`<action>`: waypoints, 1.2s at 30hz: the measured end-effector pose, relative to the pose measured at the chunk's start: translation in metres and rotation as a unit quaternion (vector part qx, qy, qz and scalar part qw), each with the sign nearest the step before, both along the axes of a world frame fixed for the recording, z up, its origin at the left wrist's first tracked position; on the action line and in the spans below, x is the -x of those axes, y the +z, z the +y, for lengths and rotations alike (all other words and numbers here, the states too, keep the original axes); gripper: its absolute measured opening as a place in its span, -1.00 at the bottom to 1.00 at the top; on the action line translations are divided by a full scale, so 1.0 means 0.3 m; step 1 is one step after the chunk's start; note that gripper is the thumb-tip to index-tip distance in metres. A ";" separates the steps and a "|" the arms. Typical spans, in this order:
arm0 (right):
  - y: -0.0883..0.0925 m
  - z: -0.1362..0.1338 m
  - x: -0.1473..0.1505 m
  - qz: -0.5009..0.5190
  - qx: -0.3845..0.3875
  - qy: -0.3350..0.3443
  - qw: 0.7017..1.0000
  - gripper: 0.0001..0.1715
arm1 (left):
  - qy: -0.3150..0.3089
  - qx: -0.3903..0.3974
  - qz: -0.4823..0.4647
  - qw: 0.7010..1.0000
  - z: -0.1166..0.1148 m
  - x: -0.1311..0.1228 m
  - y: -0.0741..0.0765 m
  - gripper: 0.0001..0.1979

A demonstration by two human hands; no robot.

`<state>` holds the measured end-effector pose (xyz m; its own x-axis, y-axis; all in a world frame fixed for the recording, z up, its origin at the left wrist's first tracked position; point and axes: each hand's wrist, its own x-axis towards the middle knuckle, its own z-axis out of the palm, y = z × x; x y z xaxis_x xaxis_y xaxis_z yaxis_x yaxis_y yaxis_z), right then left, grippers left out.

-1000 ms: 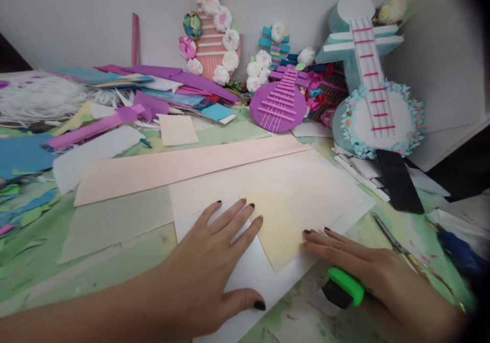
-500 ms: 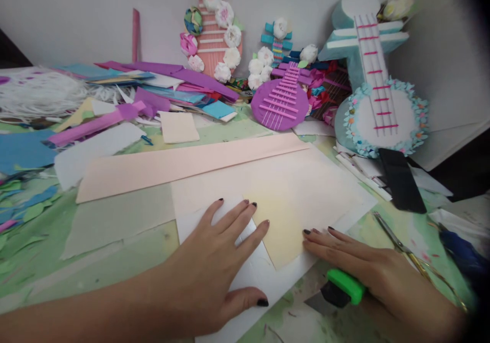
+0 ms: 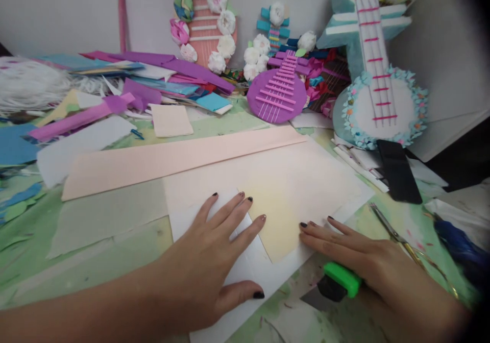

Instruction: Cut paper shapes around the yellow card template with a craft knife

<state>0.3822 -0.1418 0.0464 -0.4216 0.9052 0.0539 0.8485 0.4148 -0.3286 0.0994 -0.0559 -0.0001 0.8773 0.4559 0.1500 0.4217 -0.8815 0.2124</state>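
My left hand (image 3: 216,246) lies with fingers spread on white paper (image 3: 214,302) and the left edge of a small pale-yellow sheet (image 3: 277,220). My right hand (image 3: 356,251) rests its stretched fingertips at the right edge of that yellow sheet. Tucked under the right palm is a green and black utility knife (image 3: 342,279), its grey blade pointing left; the thumb is hidden. Behind the hands, a long pale-pink strip (image 3: 168,162) lies across the back of a large pale sheet (image 3: 306,179).
Scissors (image 3: 396,236) and a black phone (image 3: 398,172) lie at the right. Along the wall stand a purple paper instrument (image 3: 277,95), a light-blue one (image 3: 383,98) and a pink one (image 3: 209,31) with paper flowers. Coloured paper scraps (image 3: 153,72) and white string (image 3: 32,85) pile up at the left.
The whole scene has shifted slightly up and left in view. Both hands keep the same pose on the paper, and the knife stays under the right palm.
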 end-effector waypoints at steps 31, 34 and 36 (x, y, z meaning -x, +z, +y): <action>0.054 -0.028 0.026 -0.032 0.053 0.007 0.998 -0.05 | 0.000 -0.046 -0.007 0.999 0.001 -0.003 -0.007 -0.33; 0.055 -0.027 0.025 -0.030 0.047 0.005 0.998 -0.02 | -0.012 -0.053 0.002 0.999 0.012 0.001 -0.008 -0.31; 0.055 -0.025 0.024 -0.031 0.047 0.007 0.998 0.00 | -0.014 -0.056 0.004 0.998 0.016 0.004 -0.010 -0.30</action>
